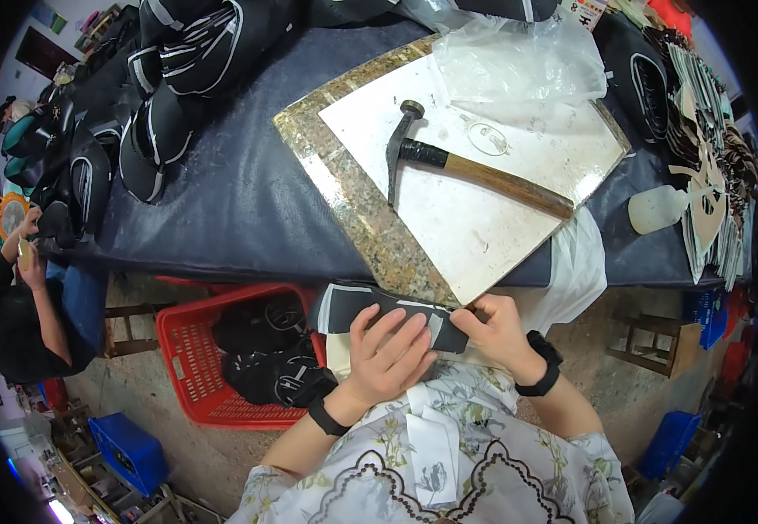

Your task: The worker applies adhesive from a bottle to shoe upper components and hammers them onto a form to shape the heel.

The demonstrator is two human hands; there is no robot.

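Over my lap, at the table's front edge, lies a black shoe upper (448, 335) with pale strips along its seams. My left hand (388, 351) is laid across it, fingers on top and thumb out of sight, holding it. At the upper's right end, the thumb and fingers of my right hand (499, 329) pinch its edge. Just beyond, a hammer (492, 183) with a wooden handle rests on a white board (501, 240), which sits on a speckled stone slab (344, 196).
Black shoe uppers (156, 144) are heaped at the table's far left. Clear plastic bags (519, 61) cover the board's far end. A translucent bottle (652, 210) and stacked cut pieces (702, 157) stand right. Below left is a red basket (189, 371). Another person (21, 314) sits at left.
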